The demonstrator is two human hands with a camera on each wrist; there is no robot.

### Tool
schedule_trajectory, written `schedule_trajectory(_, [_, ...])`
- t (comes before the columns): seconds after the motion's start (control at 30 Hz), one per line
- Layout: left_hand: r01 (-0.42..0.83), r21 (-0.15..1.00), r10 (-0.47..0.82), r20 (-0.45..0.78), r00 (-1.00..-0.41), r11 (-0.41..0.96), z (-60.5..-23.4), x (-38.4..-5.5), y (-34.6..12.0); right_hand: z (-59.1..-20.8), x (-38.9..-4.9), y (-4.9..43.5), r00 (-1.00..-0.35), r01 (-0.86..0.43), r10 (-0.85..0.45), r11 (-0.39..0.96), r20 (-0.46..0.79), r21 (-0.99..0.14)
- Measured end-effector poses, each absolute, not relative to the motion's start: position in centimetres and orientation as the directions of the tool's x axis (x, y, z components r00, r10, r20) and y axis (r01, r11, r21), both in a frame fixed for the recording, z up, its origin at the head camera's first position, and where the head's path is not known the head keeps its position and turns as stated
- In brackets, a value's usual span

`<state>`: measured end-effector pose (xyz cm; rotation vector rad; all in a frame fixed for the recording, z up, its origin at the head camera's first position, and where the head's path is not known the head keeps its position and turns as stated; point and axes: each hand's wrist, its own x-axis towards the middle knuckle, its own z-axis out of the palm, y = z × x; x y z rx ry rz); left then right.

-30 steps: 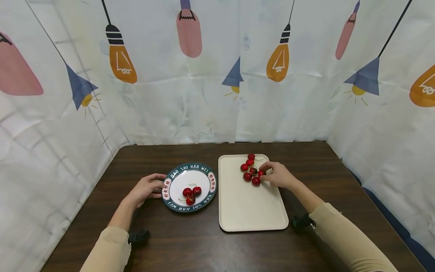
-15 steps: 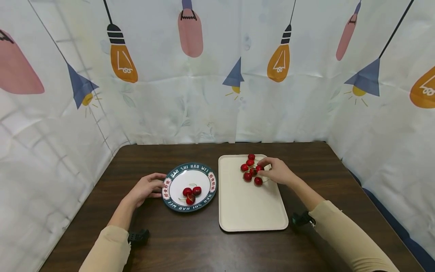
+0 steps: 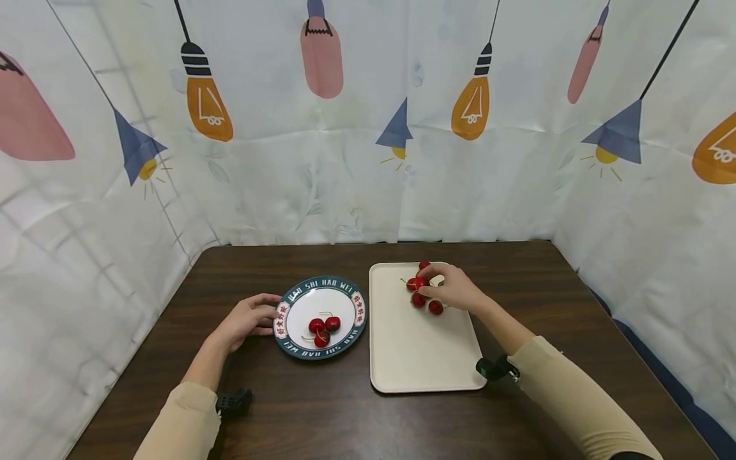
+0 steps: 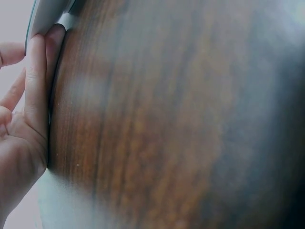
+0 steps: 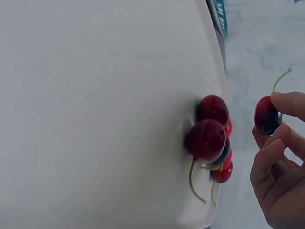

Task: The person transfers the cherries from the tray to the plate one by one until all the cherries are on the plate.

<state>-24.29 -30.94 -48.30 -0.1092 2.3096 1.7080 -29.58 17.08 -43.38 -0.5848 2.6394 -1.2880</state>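
Note:
My right hand (image 3: pixel 451 289) pinches a dark red cherry (image 5: pixel 268 114) between thumb and fingertips, its green stem sticking up. In the head view this hand is over the far part of a cream tray (image 3: pixel 425 358). Several other cherries lie on the tray, one (image 3: pixel 436 307) nearest me and another (image 3: pixel 418 299) beside it; the fingers partly cover the group. My left hand (image 3: pixel 248 319) holds the left rim of a round plate (image 3: pixel 348 345), white with a teal patterned border. The left wrist view shows its fingertips (image 4: pixel 36 42) at the rim. Three cherries (image 3: pixel 323 331) rest together on the plate.
Both dishes stand side by side on a dark wooden table (image 3: pixel 322 409), plate left, tray right. Behind and at the sides hangs a white curtain (image 3: pixel 322 185) printed with lamps and bulbs. Dark bands (image 3: pixel 234 400) sit at both wrists.
My right hand has picked the cherry from the group's right side and moved left over the tray with it. The cherry nearest me has shifted slightly. The left hand and plate stay put.

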Motion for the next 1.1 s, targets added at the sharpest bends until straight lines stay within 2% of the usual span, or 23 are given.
schedule_trajectory(0.4, [-0.231, 0.926, 0.094, -0.27, -0.958, 0.299, -47.8, -24.1, -30.8, -43.0, -29.5, 13.2, -0.9, -0.297, -0.435, 0.547, 0.037, -0.782])
schedule_trajectory(0.63, [-0.235, 0.923, 0.103, -0.277, -0.955, 0.304, -47.9, -24.0, -30.9, -43.5, -29.7, 11.0, -0.855, -0.373, -0.513, 0.504, 0.077, -0.779])
schedule_trajectory(0.87, [-0.229, 0.922, 0.097, -0.271, -0.958, 0.311, -48.3, -24.3, -30.8, -43.5, -29.4, 9.0, -0.852, -0.328, -0.523, 0.5, 0.022, -0.801])
schedule_trajectory(1.1, [-0.235, 0.914, 0.085, -0.277, -0.957, 0.332, -48.0, -24.2, -30.7, -43.7, -29.1, 7.0, -0.822, -0.361, -0.569, 0.513, 0.006, -0.779])
